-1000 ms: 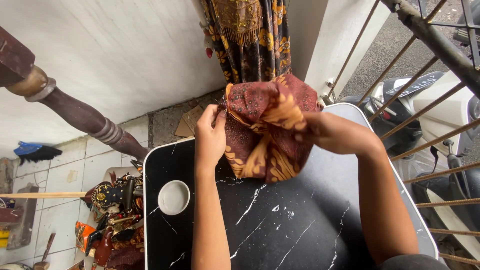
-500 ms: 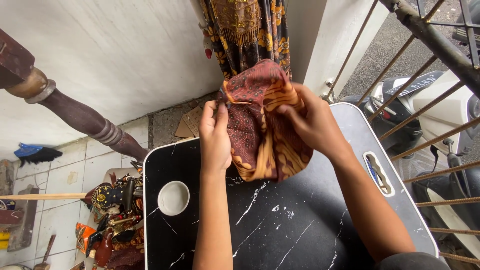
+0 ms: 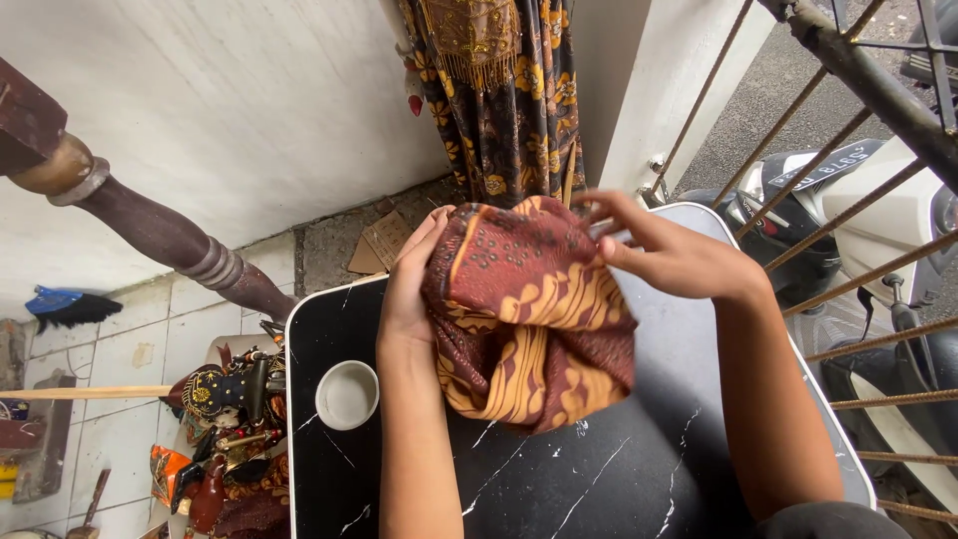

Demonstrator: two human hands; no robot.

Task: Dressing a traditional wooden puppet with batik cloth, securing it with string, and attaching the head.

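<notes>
Batik cloth (image 3: pixel 529 319) bunched between both hands, above black table (image 3: pixel 619 479) far edge.

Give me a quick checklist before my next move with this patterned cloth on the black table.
1. Left hand on the cloth: ok, flat against its left side.
2. Right hand gripping cloth: ok, pinching the top edge.
3. Cloth over the table: ok, bunched, lower edge hanging near the surface.
4. White cup clear of the cloth: ok, apart, left of the left forearm.
5. Cloth fold neat: cannot tell.
</notes>
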